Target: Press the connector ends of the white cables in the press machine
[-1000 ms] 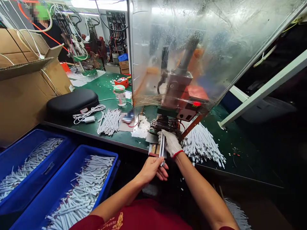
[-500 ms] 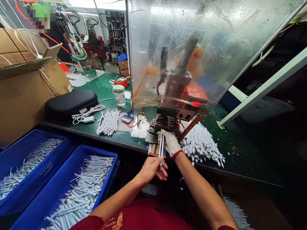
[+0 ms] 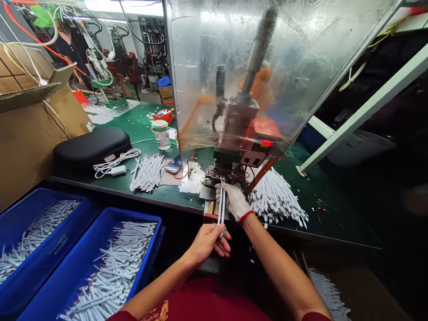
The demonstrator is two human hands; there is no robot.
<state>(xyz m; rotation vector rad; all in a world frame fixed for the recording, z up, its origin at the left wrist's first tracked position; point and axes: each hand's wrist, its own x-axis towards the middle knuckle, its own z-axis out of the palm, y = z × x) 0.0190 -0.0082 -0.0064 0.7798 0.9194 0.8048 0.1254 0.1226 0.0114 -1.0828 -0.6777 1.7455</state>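
Note:
My left hand (image 3: 207, 244), bare, pinches the lower end of a few flat white strips (image 3: 221, 209) just below the press's jig. My right hand (image 3: 234, 202), in a white knit glove with a red cuff, grips the same strips higher up, close to the metal jig (image 3: 222, 176) under a benchtop press (image 3: 239, 118). The strips stand nearly upright between my hands. The press head sits behind a scratched clear plastic shield (image 3: 254, 58), and the jig's inner part is hidden by my glove.
A loose heap of white strips (image 3: 276, 196) lies right of the press on the green bench (image 3: 140, 125). Two blue bins (image 3: 90, 263) of strips stand below the near edge. Left are a strip bundle (image 3: 147, 173), black cushion (image 3: 92, 149), and cardboard box (image 3: 33, 133).
The whole scene has shifted slightly left and up in view. My hands stay at the press, holding the strips in about the same grip.

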